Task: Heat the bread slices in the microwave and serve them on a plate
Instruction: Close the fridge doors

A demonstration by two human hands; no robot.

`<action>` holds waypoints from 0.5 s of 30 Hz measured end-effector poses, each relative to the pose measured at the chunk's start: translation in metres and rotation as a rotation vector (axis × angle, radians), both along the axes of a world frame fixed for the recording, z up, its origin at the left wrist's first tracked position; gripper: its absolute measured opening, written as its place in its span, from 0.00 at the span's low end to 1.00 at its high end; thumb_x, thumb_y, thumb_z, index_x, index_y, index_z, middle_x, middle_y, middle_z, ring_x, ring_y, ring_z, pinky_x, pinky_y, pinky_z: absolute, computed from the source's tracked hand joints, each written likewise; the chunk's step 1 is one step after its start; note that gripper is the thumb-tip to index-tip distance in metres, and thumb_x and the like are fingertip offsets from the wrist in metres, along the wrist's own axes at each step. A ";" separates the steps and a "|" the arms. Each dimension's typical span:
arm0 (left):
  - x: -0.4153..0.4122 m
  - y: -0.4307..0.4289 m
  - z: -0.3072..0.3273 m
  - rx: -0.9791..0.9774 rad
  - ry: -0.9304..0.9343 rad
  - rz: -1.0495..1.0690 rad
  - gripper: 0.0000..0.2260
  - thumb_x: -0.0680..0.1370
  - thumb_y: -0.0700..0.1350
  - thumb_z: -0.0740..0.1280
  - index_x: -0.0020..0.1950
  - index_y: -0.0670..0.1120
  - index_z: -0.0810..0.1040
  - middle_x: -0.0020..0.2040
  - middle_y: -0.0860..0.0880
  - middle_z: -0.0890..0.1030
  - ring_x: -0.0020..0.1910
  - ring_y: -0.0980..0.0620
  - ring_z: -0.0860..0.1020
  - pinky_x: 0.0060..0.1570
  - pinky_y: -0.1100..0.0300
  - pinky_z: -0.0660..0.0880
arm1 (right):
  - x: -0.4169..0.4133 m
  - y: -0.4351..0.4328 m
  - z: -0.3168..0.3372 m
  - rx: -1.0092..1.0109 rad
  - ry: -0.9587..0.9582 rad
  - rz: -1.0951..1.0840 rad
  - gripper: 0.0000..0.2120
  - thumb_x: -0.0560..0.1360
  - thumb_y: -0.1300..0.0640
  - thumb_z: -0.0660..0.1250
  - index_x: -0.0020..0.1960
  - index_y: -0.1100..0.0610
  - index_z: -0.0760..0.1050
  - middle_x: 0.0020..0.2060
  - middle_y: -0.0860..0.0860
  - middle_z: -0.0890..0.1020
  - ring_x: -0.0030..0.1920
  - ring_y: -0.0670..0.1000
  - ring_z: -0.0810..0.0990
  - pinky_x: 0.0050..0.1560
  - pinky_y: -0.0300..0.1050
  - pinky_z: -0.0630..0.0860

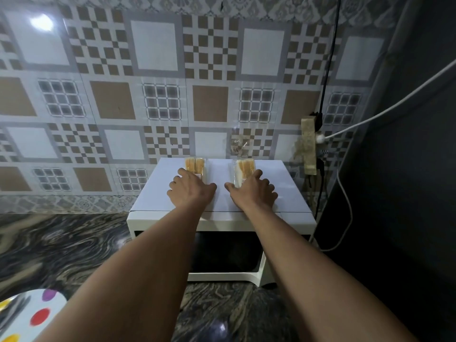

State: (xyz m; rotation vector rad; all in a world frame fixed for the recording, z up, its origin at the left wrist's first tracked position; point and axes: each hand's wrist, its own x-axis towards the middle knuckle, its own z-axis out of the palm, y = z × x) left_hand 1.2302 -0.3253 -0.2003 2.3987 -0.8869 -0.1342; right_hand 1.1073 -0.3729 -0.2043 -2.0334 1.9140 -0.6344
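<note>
A wall of patterned grey, white and tan square tiles (160, 95) fills the upper two thirds of the frame, with a dark panel running down the right edge. Below it a dark, swirled, marble-look tabletop (61, 245) spreads across the lower part of the frame. A white box-shaped microwave with a dark glass door (222, 223) stands on the tabletop just right of centre, its door closed and its back near the wall.

Two bare forearms reach up from the bottom edge to the microwave's flat top. The left hand (191, 190) lies palm down with fingers spread, its fingertips touching a clear plastic pack of pale yellow bread slices (195, 165) at the back of the top, left of centre. The right hand (254, 190) is likewise spread and palm down, fingertips on a second clear pack of bread slices with a twisted neck (243, 169), just right of centre. Neither hand is closed around its pack.

A round white plate with red, purple and yellow dots (27, 314) shows at the lower left corner. At the right, a white cable (394, 104) and a black cable (329, 58) run to a beige socket strip (309, 146) on the wall.
</note>
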 end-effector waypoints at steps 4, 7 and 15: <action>-0.002 0.011 0.006 -0.001 -0.004 -0.016 0.45 0.71 0.67 0.71 0.76 0.42 0.58 0.73 0.40 0.70 0.72 0.37 0.67 0.67 0.43 0.65 | -0.010 0.007 0.010 -0.025 -0.001 0.021 0.40 0.74 0.33 0.63 0.73 0.58 0.58 0.66 0.61 0.72 0.66 0.63 0.70 0.63 0.59 0.68; -0.005 0.027 0.017 -0.022 -0.080 -0.055 0.45 0.73 0.69 0.66 0.79 0.42 0.55 0.75 0.39 0.66 0.74 0.36 0.64 0.70 0.42 0.62 | -0.022 0.016 0.023 -0.050 0.003 0.044 0.37 0.76 0.35 0.62 0.74 0.58 0.57 0.67 0.61 0.71 0.66 0.63 0.70 0.63 0.59 0.68; -0.024 0.073 0.055 -0.169 -0.321 -0.260 0.33 0.81 0.64 0.56 0.78 0.44 0.60 0.76 0.39 0.65 0.76 0.39 0.61 0.74 0.42 0.60 | -0.060 0.054 0.061 -0.146 0.041 0.117 0.36 0.80 0.36 0.56 0.77 0.60 0.55 0.71 0.61 0.69 0.69 0.62 0.69 0.65 0.59 0.69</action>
